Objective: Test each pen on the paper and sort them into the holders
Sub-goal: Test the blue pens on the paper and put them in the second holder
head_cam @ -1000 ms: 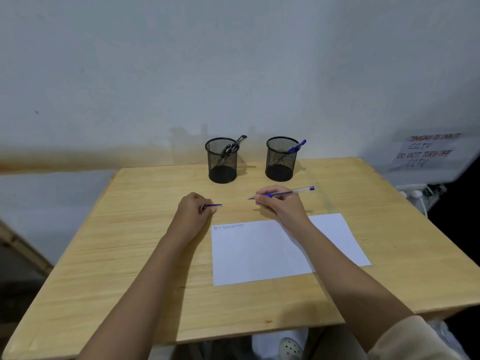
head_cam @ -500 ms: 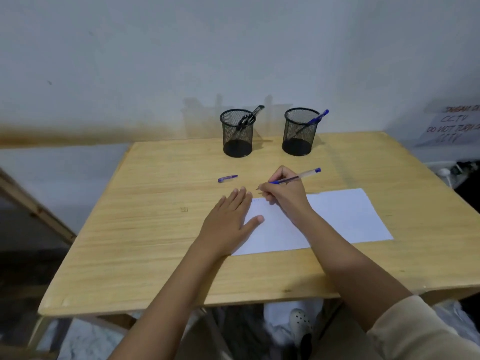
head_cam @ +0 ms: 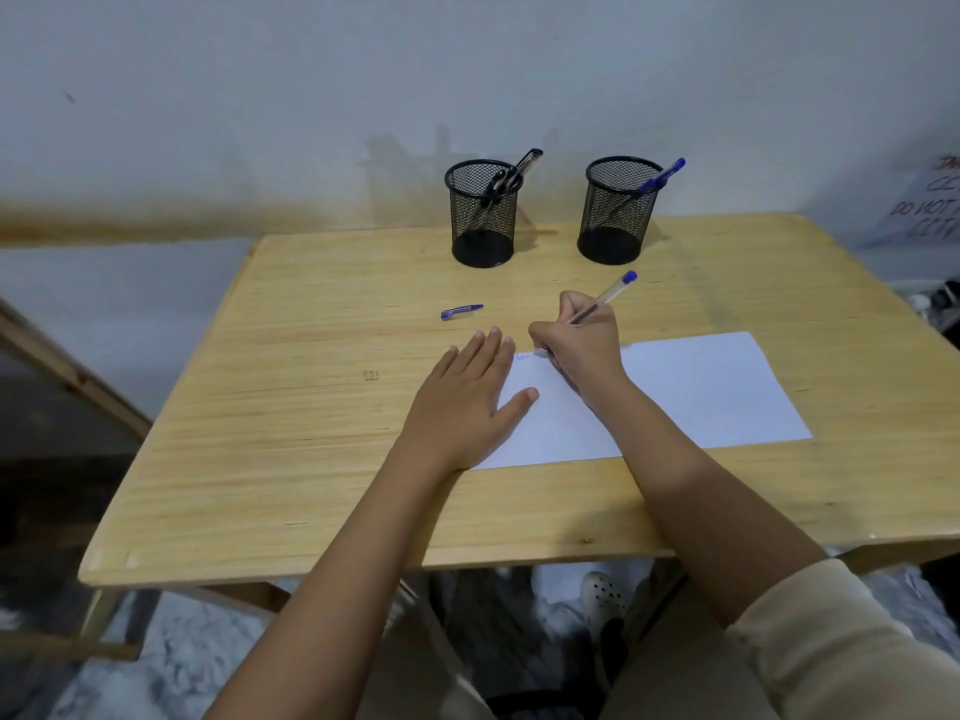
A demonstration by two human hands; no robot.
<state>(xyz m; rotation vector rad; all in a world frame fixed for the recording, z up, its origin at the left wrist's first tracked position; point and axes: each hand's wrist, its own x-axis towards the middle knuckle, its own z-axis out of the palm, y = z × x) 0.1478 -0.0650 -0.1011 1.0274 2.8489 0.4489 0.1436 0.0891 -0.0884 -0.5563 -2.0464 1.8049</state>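
Observation:
My right hand (head_cam: pixel 579 343) grips a clear pen with a blue end (head_cam: pixel 605 295), its tip down at the top left corner of the white paper (head_cam: pixel 701 392). A short scribble shows there. My left hand (head_cam: pixel 467 397) lies flat with straight fingers, pressing the paper's left edge. The pen's blue cap (head_cam: pixel 461 311) lies on the wooden table (head_cam: pixel 311 433) just beyond my left hand. Two black mesh holders stand at the back: the left holder (head_cam: pixel 484 213) has dark pens, the right holder (head_cam: pixel 618 210) has one blue pen.
A pale wall rises right behind the table's far edge. A handwritten paper sign (head_cam: pixel 930 205) hangs at the far right. A wooden frame (head_cam: pixel 67 371) slants at the left. Under the front edge a white shoe (head_cam: pixel 602 597) shows.
My left hand let go of the blue cap, left it on the table and came down flat on the paper. My right hand brought the pen tip down onto the sheet.

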